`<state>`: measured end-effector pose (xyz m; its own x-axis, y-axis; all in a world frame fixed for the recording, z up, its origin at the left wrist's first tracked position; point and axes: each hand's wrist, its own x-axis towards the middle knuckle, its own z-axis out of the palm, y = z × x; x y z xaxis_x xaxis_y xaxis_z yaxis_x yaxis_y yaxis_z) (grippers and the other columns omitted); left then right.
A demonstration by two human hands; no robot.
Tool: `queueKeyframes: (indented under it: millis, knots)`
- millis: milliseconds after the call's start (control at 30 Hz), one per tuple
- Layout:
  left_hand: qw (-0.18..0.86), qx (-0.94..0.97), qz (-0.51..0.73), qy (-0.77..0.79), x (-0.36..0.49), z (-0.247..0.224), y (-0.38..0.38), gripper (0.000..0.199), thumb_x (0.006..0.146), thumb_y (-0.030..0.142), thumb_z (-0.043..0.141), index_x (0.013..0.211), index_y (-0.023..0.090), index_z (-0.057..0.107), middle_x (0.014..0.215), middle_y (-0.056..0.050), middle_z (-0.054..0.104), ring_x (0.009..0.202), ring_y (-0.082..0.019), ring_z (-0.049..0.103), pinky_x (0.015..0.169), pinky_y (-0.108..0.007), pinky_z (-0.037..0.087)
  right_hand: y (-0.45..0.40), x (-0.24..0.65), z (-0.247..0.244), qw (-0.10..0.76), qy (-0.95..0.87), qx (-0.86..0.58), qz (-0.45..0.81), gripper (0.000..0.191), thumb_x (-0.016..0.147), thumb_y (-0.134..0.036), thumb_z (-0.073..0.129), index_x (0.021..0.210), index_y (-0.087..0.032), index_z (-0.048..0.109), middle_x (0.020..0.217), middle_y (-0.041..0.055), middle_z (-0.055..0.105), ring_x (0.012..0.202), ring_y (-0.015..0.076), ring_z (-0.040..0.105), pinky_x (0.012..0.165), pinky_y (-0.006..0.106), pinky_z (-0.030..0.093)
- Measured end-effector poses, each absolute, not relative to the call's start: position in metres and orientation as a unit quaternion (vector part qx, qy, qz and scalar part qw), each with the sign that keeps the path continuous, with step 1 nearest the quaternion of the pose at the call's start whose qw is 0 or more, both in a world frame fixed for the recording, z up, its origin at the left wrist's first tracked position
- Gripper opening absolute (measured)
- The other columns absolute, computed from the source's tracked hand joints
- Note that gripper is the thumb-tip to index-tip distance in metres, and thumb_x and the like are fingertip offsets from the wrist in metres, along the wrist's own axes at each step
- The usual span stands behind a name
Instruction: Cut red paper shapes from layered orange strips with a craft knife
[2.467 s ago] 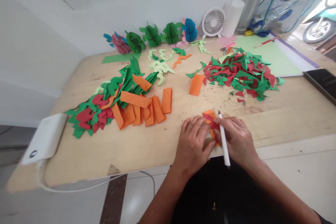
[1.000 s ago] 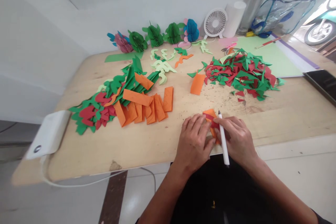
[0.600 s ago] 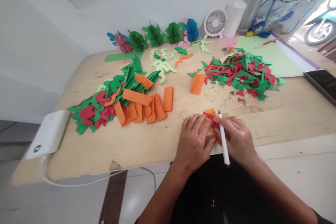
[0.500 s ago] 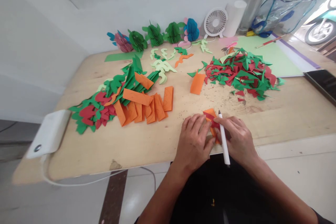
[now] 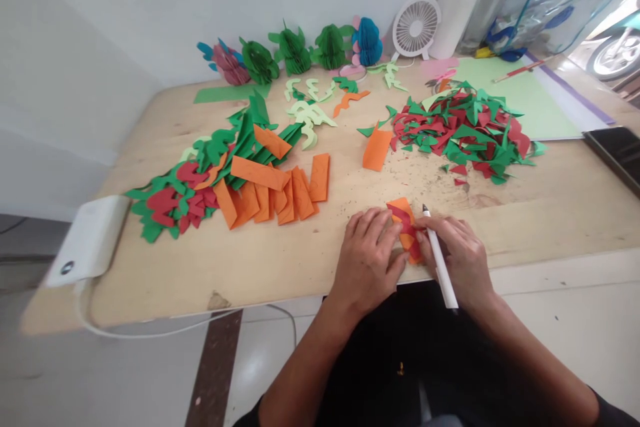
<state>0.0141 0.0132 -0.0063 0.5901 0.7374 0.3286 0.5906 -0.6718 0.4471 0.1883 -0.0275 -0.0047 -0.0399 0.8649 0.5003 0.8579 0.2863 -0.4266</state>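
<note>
In the head view, an orange paper strip lies near the table's front edge with a red paper cutout on top of it. My left hand rests on the table with fingers laid out, its fingertips and thumb touching the left side of the strip and cutout. A white pen is held in my right hand, its dark tip pointing away from me above the table. My right fingertips also touch the right edge of the red cutout.
Folded orange strips and green and red cutouts lie left. Red and green scraps are heaped right. Behind stand honeycomb paper figures and a small fan. A phone lies right, a white power bank left.
My right hand has shifted slightly right with the pen, uncovering more of the orange strip and red cutout. My left hand stays at the strip's left side. The view has tilted slightly.
</note>
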Motion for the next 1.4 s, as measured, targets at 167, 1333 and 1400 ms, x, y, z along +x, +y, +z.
queueKeyframes:
  millis: [167,1333,1400]
  knots:
    - [0.150,0.877,0.252,0.380,0.0139,-0.0057,0.0134,0.032,0.089,0.030,0.056,0.116,0.014,0.064,0.131,-0.014,0.061,0.127,-0.031,0.050,0.112,-0.052,0.038,-0.0293,0.1902,-0.0040,0.353,-0.725,-0.591,-0.011,0.013,0.091,-0.016,0.057,0.101,-0.020,0.064,0.080,0.0027,0.071,0.071,0.0183,0.063,0.070,0.031,0.045]
    - [0.140,0.878,0.240,0.389,0.0149,-0.0034,0.0139,0.029,0.090,0.023,0.054,0.114,0.013,0.066,0.131,-0.012,0.062,0.127,-0.029,0.050,0.112,-0.049,0.037,-0.0269,0.1885,-0.0014,0.348,-0.727,-0.592,-0.024,0.006,0.090,-0.017,0.058,0.095,-0.019,0.062,0.081,0.0035,0.072,0.070,0.0182,0.064,0.070,0.031,0.045]
    - [0.139,0.878,0.240,0.391,0.0151,-0.0038,0.0138,0.029,0.090,0.023,0.054,0.114,0.014,0.066,0.132,-0.012,0.062,0.127,-0.029,0.050,0.112,-0.049,0.037,-0.0271,0.1884,-0.0013,0.348,-0.727,-0.591,-0.022,0.006,0.090,-0.016,0.059,0.094,-0.019,0.062,0.081,0.0036,0.073,0.071,0.0184,0.064,0.071,0.031,0.045]
